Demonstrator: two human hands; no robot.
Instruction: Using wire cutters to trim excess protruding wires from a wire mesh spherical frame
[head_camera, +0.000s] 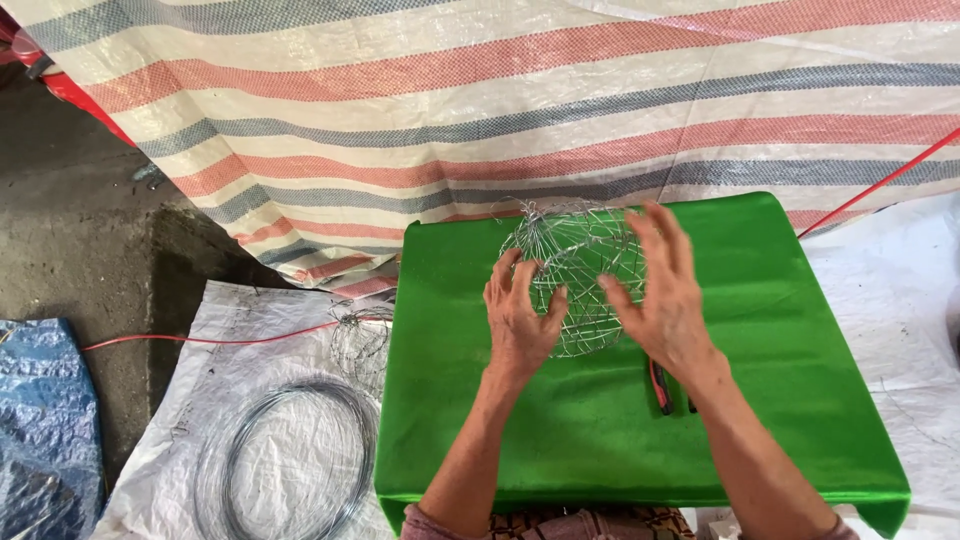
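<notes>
Cradling a rounded wire mesh frame (578, 275) between left hand (517, 318) and right hand (662, 290), fingers spread apart on its sides, dome largely woven, loose ends apparently unfinished above the fingertips.

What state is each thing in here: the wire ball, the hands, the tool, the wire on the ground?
Wire cage: rounded, open mesh, resting on the green cloth.
Left hand: fingers spread, touching the cage's side.
Right hand: open, fingers spread against the cage.
Pliers: lying flat, partly hidden under the right wrist.
Wire coil: wound, lying flat on a white sheet.
</notes>
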